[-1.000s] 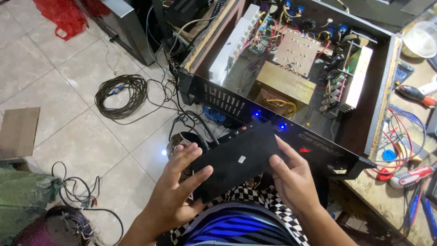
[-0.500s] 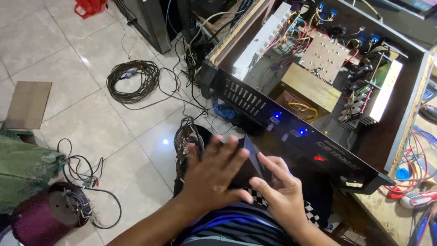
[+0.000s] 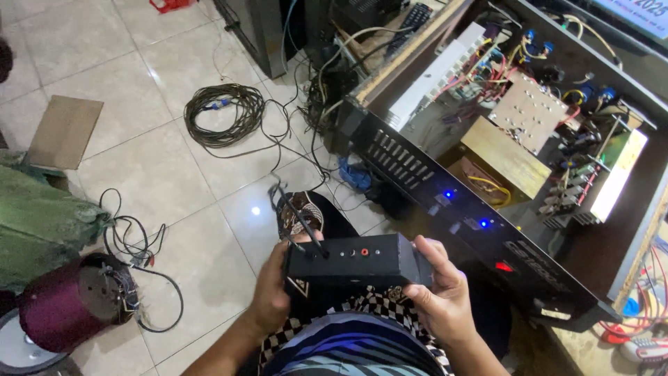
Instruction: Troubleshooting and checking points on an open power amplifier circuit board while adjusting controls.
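Black box point(image 3: 355, 261), small and oblong, sits low in the middle of the head view, lifted above the person's lap and turned so that a narrow face with a red socket and a few small round fittings looks up at the camera. Both hands are clamped on it: the left hand point(image 3: 271, 292) wraps the left end with its fingers hidden behind and under the casing, and the right hand point(image 3: 438, 296) closes around the right end, thumb lying across the near edge. Two thin black cables point(image 3: 299, 226) rise from the box's top left corner and run away toward the floor. Below the hands show a striped blue shirt point(image 3: 348, 351) and a black-and-white checkered cloth point(image 3: 376, 306). Just beyond the box, the front panel of a large open amplifier chassis point(image 3: 445, 195) runs on a slant, with two blue lights and one red light glowing on it. Inside the chassis lie a brass-coloured transformer block point(image 3: 504, 157), a perforated circuit board point(image 3: 532, 111) and bundles of coloured wire. To the left, on the pale tiled floor point(image 3: 160, 174), a maroon cylinder point(image 3: 73, 299) lies near a tangle of leads, a coil of dark cable point(image 3: 223, 115) sits farther out, and a flat piece of cardboard point(image 3: 66, 132) lies beside green fabric point(image 3: 42, 223).
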